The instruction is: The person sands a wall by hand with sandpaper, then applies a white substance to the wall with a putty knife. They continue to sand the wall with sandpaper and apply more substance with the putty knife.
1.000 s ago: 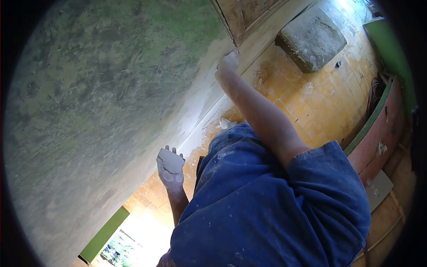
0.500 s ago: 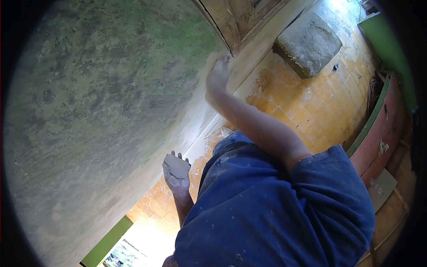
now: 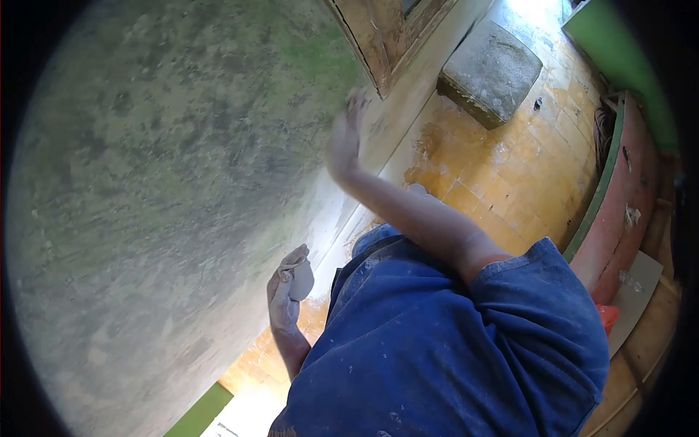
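Observation:
My left hand (image 3: 285, 291), whitened with dust, is closed around a flat, pale grey piece (image 3: 302, 280) with a rounded edge. It is raised beside the wall, close to my body. My right arm reaches across to the patchy green and grey wall (image 3: 182, 146). At its end my right hand (image 3: 345, 135) is at the wall surface, just below the corner of a wooden frame (image 3: 378, 54). Motion smears its fingers, and I cannot tell what they hold.
A worn grey block-shaped seat (image 3: 495, 69) stands on the yellow tiled floor (image 3: 510, 175) along the wall. On the right is a curved red panel with a green edge (image 3: 615, 197). A grey board (image 3: 637, 298) and a red item (image 3: 607, 318) lie beside it.
My left hand has turned, its fingers now over the grey piece, which was lying face up on the palm. My right hand has shifted slightly left along the wall. The whole view has shifted a little.

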The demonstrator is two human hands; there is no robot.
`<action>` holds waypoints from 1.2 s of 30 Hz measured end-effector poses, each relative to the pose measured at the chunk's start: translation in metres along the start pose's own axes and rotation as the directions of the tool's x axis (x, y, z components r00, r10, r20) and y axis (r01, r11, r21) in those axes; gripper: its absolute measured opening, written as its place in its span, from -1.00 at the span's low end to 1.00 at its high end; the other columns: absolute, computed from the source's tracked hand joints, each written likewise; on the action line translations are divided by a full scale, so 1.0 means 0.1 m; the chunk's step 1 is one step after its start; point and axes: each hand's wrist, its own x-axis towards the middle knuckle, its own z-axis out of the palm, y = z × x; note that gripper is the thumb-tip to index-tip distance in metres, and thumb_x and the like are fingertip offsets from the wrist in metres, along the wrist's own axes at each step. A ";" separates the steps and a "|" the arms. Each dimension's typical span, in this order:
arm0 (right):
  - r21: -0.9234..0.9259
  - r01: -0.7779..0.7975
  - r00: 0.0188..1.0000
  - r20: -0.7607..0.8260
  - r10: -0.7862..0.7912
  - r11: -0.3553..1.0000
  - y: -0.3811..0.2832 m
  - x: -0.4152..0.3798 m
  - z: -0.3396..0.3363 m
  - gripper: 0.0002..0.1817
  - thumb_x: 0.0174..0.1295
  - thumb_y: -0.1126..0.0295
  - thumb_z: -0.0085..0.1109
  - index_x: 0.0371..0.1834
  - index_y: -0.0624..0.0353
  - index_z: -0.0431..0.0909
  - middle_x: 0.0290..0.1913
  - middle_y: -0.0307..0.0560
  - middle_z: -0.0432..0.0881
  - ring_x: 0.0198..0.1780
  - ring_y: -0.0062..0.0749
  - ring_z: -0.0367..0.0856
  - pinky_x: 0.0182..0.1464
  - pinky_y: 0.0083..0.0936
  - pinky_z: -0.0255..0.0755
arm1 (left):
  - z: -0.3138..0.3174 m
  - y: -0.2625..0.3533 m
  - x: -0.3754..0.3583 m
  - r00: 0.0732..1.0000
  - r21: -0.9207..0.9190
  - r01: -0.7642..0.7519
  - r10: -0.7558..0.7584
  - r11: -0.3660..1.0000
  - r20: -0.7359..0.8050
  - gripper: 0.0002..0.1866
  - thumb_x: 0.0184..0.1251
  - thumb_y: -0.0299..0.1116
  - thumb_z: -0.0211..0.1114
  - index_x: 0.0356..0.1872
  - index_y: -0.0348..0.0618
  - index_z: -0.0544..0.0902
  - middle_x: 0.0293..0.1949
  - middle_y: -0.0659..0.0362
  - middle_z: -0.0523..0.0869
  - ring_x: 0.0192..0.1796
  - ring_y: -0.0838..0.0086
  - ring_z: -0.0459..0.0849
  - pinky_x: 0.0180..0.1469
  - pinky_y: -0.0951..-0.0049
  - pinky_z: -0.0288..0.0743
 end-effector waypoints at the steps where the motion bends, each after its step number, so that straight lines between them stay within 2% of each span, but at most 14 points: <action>1: 0.107 -0.036 0.994 -0.096 0.046 0.994 0.00 0.20 0.03 -0.38 0.46 0.20 -0.30 0.49 0.17 -0.18 0.51 0.18 -0.32 0.54 -0.10 -0.41 0.48 -0.38 -0.43 | -0.03 0.11 -0.02 0.999 0.062 -0.042 0.040 0.997 0.030 -0.49 0.39 -0.11 0.05 0.09 -0.42 0.48 0.21 -0.13 0.46 0.28 0.21 0.40 0.32 0.30 0.23; 6: 0.295 -0.038 0.968 -0.227 0.109 0.955 -0.04 0.47 0.00 -0.37 0.40 0.42 -0.21 0.49 0.18 -0.17 0.52 0.17 -0.32 0.54 -0.09 -0.41 0.48 -0.37 -0.42 | -0.28 0.33 -0.22 0.975 0.086 -0.200 0.190 0.976 0.117 -0.59 0.37 -0.09 0.07 -0.10 -0.28 0.59 0.17 -0.18 0.47 0.24 0.07 0.43 0.27 0.06 0.28; 8: 0.058 0.084 0.991 -0.113 -0.077 0.995 0.11 -0.03 0.11 -0.37 0.40 0.42 -0.19 0.49 0.18 -0.17 0.52 0.14 -0.28 0.54 -0.11 -0.43 0.48 -0.38 -0.44 | -0.39 0.34 -0.26 0.977 0.092 -0.185 0.173 0.978 0.128 -0.59 0.37 -0.09 0.07 -0.09 -0.29 0.59 0.16 -0.18 0.47 0.24 0.08 0.43 0.27 0.07 0.28; 9: 0.358 0.122 0.982 -0.177 -0.061 0.926 0.32 -0.26 0.29 -0.38 0.41 0.38 -0.19 0.48 0.19 -0.15 0.52 0.13 -0.22 0.54 -0.13 -0.43 0.48 -0.37 -0.44 | -0.43 0.33 -0.27 0.981 0.098 -0.158 0.145 0.982 0.129 -0.58 0.37 -0.09 0.07 -0.08 -0.30 0.58 0.16 -0.18 0.47 0.24 0.08 0.43 0.27 0.08 0.28; 11: 0.058 -0.047 0.993 -0.102 0.053 0.997 0.17 -0.41 0.19 -0.38 0.41 0.35 -0.22 0.48 0.19 -0.15 0.52 0.12 -0.22 0.54 -0.12 -0.41 0.48 -0.37 -0.44 | -0.50 0.32 -0.28 0.986 0.105 -0.127 0.114 0.986 0.119 -0.58 0.37 -0.09 0.07 -0.08 -0.30 0.57 0.17 -0.18 0.47 0.24 0.09 0.43 0.27 0.10 0.29; 14: 0.202 0.001 0.964 -0.261 0.053 0.979 0.28 0.27 0.11 -0.39 0.41 0.32 -0.27 0.49 0.18 -0.16 0.52 0.09 -0.24 0.54 -0.10 -0.39 0.47 -0.36 -0.45 | -0.65 0.31 -0.35 0.985 0.123 -0.109 0.090 0.986 0.148 -0.56 0.37 -0.09 0.06 -0.05 -0.34 0.56 0.17 -0.18 0.47 0.24 0.09 0.43 0.27 0.12 0.29; 17: 0.085 -0.016 0.970 -0.241 0.036 0.996 0.26 0.52 -0.03 -0.40 0.42 0.27 -0.31 0.49 0.17 -0.14 0.53 0.05 -0.23 0.54 -0.10 -0.38 0.47 -0.34 -0.48 | -0.84 0.24 -0.45 0.976 0.117 -0.121 0.097 0.986 0.194 -0.54 0.38 -0.09 0.05 -0.02 -0.36 0.54 0.18 -0.18 0.46 0.24 0.09 0.44 0.27 0.14 0.29; 23: -0.047 0.022 0.987 -0.156 -0.029 0.999 0.16 -0.39 0.30 -0.40 0.42 0.24 -0.31 0.49 0.13 -0.12 0.53 0.04 -0.22 0.53 -0.07 -0.39 0.48 -0.31 -0.48 | -1.00 0.19 -0.57 0.981 0.127 -0.049 0.024 0.991 0.191 -0.53 0.39 -0.08 0.03 0.00 -0.36 0.53 0.18 -0.17 0.46 0.25 0.10 0.43 0.28 0.14 0.29; 24: 0.108 -0.047 0.965 -0.252 0.073 0.993 0.14 -0.14 0.30 -0.39 0.42 0.24 -0.30 0.49 0.11 -0.14 0.53 0.05 -0.22 0.53 -0.06 -0.39 0.48 -0.30 -0.48 | -1.01 0.21 -0.60 0.981 0.119 -0.055 0.031 0.991 0.192 -0.54 0.38 -0.10 0.06 -0.01 -0.37 0.55 0.18 -0.14 0.48 0.24 0.15 0.43 0.27 0.21 0.28; 27: 0.114 0.011 0.967 -0.253 0.018 0.993 0.30 0.58 -0.02 -0.39 0.44 0.20 -0.32 0.49 0.11 -0.15 0.53 0.10 -0.26 0.53 -0.07 -0.41 0.47 -0.30 -0.48 | -1.10 0.21 -0.70 0.977 0.110 -0.066 0.042 0.992 0.208 -0.55 0.37 -0.12 0.09 -0.02 -0.37 0.57 0.18 -0.12 0.49 0.25 0.18 0.43 0.27 0.28 0.26; 31: 0.071 0.047 0.954 -0.299 -0.023 0.996 0.21 -0.05 0.23 -0.39 0.45 0.16 -0.35 0.49 0.14 -0.16 0.52 0.15 -0.26 0.53 -0.07 -0.39 0.48 -0.30 -0.47 | -1.21 0.10 -0.71 0.984 0.122 -0.048 0.026 0.991 0.176 -0.51 0.40 -0.08 0.02 0.02 -0.39 0.53 0.18 -0.17 0.47 0.24 0.09 0.43 0.26 0.14 0.31; 33: -0.153 0.062 0.986 -0.142 -0.084 0.986 0.31 -0.59 0.34 -0.39 0.45 0.15 -0.37 0.49 0.16 -0.16 0.51 0.19 -0.28 0.53 -0.06 -0.39 0.48 -0.31 -0.48 | -1.19 0.11 -0.69 0.984 0.107 -0.041 0.022 0.993 0.176 -0.51 0.40 -0.08 0.03 0.01 -0.39 0.53 0.17 -0.17 0.47 0.24 0.09 0.44 0.26 0.14 0.32; 34: -0.149 0.067 0.985 -0.148 -0.089 0.987 0.31 -0.49 0.34 -0.39 0.45 0.15 -0.37 0.49 0.16 -0.16 0.51 0.19 -0.28 0.53 -0.06 -0.39 0.48 -0.31 -0.48 | -1.17 0.14 -0.67 0.976 0.132 -0.060 0.030 0.989 0.217 -0.51 0.40 -0.08 0.03 0.01 -0.41 0.52 0.17 -0.17 0.46 0.24 0.08 0.44 0.26 0.13 0.33; 36: 0.202 0.057 0.960 -0.280 0.002 0.978 0.37 -0.08 0.27 -0.38 0.43 0.21 -0.32 0.49 0.15 -0.17 0.52 0.15 -0.29 0.53 -0.06 -0.41 0.47 -0.30 -0.49 | -1.10 0.22 -0.68 0.972 0.128 -0.052 0.021 0.990 0.235 -0.56 0.38 -0.14 0.06 -0.03 -0.39 0.57 0.18 -0.15 0.48 0.26 0.16 0.42 0.29 0.25 0.26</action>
